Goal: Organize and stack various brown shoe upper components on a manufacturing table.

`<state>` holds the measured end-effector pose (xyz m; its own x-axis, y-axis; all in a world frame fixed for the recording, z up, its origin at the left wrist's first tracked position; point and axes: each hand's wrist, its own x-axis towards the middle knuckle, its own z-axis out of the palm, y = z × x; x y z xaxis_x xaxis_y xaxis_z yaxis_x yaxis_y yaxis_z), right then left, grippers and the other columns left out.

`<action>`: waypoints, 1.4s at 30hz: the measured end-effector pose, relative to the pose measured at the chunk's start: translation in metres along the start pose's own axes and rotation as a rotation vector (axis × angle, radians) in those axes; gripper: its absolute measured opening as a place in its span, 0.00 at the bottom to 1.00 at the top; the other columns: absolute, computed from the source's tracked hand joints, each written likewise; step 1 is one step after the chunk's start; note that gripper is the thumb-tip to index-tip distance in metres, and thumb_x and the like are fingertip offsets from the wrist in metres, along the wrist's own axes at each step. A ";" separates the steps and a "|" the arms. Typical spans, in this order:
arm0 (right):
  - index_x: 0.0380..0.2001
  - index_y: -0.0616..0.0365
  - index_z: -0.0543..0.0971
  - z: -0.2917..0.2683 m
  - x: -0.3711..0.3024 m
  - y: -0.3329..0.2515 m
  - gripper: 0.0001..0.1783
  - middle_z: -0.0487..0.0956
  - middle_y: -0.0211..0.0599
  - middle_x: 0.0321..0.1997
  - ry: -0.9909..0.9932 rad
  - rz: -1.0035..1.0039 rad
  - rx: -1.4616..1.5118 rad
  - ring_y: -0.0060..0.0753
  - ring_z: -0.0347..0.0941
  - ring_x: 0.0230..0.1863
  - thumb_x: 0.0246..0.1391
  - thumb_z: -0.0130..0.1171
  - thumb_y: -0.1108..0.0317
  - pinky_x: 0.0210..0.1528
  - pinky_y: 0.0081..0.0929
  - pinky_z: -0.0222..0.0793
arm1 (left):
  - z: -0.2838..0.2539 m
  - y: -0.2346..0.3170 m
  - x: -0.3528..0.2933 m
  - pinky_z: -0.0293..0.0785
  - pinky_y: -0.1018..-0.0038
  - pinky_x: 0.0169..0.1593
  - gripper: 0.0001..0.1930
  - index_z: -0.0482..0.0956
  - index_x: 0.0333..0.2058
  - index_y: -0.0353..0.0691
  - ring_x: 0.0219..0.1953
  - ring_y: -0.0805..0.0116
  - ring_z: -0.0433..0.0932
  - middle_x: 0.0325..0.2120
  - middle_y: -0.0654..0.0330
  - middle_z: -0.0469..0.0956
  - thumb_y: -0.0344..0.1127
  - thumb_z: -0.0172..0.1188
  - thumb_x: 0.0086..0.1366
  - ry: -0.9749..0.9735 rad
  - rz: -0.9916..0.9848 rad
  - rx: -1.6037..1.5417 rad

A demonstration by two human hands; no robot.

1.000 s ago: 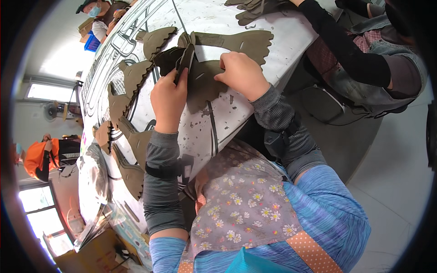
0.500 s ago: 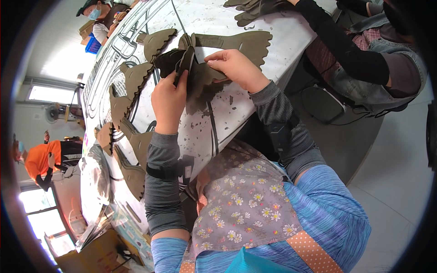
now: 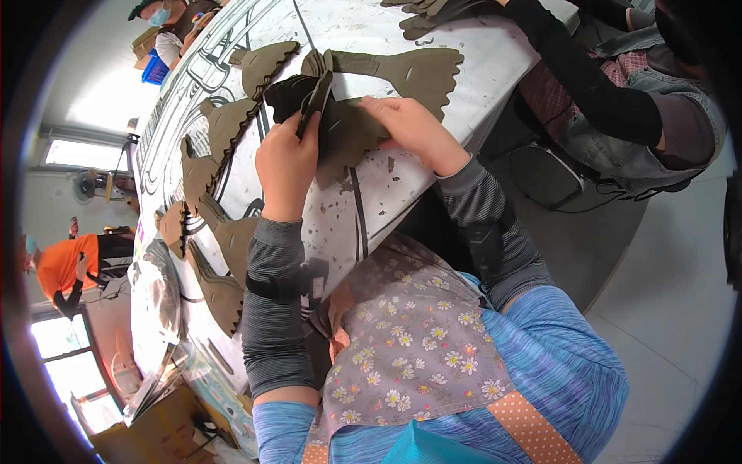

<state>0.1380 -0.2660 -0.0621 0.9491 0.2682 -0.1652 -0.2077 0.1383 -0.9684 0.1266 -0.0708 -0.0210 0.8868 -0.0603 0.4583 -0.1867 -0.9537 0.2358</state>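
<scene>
Dark olive-brown flat pieces, foam-like, with narrow necks and scalloped wide ends, are in front of me. My left hand (image 3: pixel 287 166) is closed round several of them, a fanned stack (image 3: pixel 292 99) standing up from the table. My right hand (image 3: pixel 417 131) has its fingertips along the upper edge of one broad piece (image 3: pixel 348 135) that leans out to the right of the stack; its thumb is mostly hidden. Behind, one more scalloped piece (image 3: pixel 421 73) lies flat.
A row of similar pieces (image 3: pixel 228 127) curves down the left side of the white table (image 3: pixel 386 185), which has black line drawings and dark scraps. A co-worker's black sleeve (image 3: pixel 572 77) reaches over another pile (image 3: pixel 444 15) at the far right. A plastic bag (image 3: pixel 158 294) lies at the left edge.
My right hand has shifted slightly right and down, its fingers now flatter along the piece. That broad piece has opened out more from the stack. My left hand keeps its hold.
</scene>
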 end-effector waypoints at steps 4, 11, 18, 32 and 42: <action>0.24 0.63 0.82 0.015 0.003 0.008 0.21 0.79 0.38 0.28 0.583 -0.952 -0.946 0.35 0.78 0.28 0.60 0.56 0.54 0.34 0.34 0.74 | -0.002 0.002 -0.001 0.70 0.61 0.29 0.19 0.83 0.37 0.35 0.25 0.49 0.76 0.21 0.48 0.76 0.48 0.60 0.62 -0.006 -0.020 -0.014; 0.35 0.65 0.75 0.015 0.013 -0.012 0.17 0.77 0.35 0.37 0.078 -0.081 -0.166 0.30 0.77 0.31 0.63 0.51 0.59 0.37 0.30 0.77 | -0.016 0.002 -0.001 0.71 0.62 0.29 0.14 0.84 0.39 0.43 0.25 0.50 0.78 0.23 0.51 0.78 0.46 0.58 0.64 0.063 0.032 0.099; 0.43 0.61 0.76 0.011 0.012 -0.011 0.19 0.80 0.34 0.38 -0.182 0.180 0.502 0.28 0.79 0.36 0.64 0.47 0.55 0.42 0.30 0.78 | -0.020 0.035 -0.025 0.76 0.63 0.31 0.17 0.82 0.44 0.47 0.30 0.53 0.80 0.37 0.54 0.79 0.47 0.60 0.60 -0.142 0.186 0.102; 0.43 0.70 0.73 0.034 0.068 -0.020 0.34 0.79 0.52 0.41 -0.369 -0.341 -0.777 0.43 0.76 0.43 0.40 0.72 0.54 0.43 0.32 0.71 | 0.010 -0.055 -0.033 0.70 0.73 0.50 0.29 0.65 0.58 0.31 0.43 0.70 0.76 0.42 0.56 0.78 0.47 0.58 0.67 -0.060 -0.489 -0.836; 0.46 0.60 0.68 0.042 -0.008 -0.053 0.28 0.79 0.49 0.38 -0.617 -0.667 -0.552 0.53 0.77 0.43 0.45 0.70 0.63 0.44 0.39 0.70 | -0.068 -0.032 -0.031 0.68 0.68 0.57 0.32 0.62 0.61 0.30 0.52 0.63 0.75 0.51 0.50 0.74 0.42 0.59 0.63 -0.369 -0.357 -1.620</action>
<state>0.1312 -0.2356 -0.0015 0.5145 0.7564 0.4038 0.5932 0.0260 -0.8046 0.0764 -0.0182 0.0154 0.9773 -0.2080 0.0393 0.0274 0.3084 0.9509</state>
